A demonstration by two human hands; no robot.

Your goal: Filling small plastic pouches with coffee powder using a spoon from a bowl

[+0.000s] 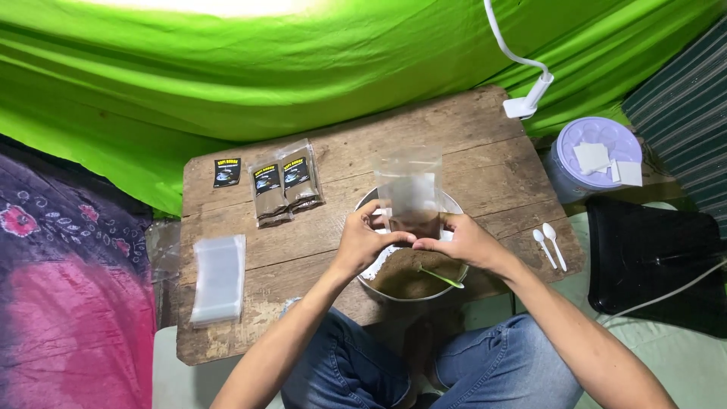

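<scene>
My left hand (363, 238) and my right hand (462, 241) together hold a clear plastic pouch (410, 189) upright over a round metal bowl (454, 204). The pouch has brown powder in its lower part, and its top stands open. Both hands pinch the pouch near its bottom. More brown powder (409, 274) fills the bowl, with a green spoon (441, 277) lying in it.
On the low wooden table (318, 227) lie a stack of empty clear pouches (219, 279), filled labelled packets (284, 185), a small black label (226, 173) and two white spoons (550, 246). A lilac lidded tub (594, 155), a black bag (651, 257) and a clip lamp (526, 102) are at right.
</scene>
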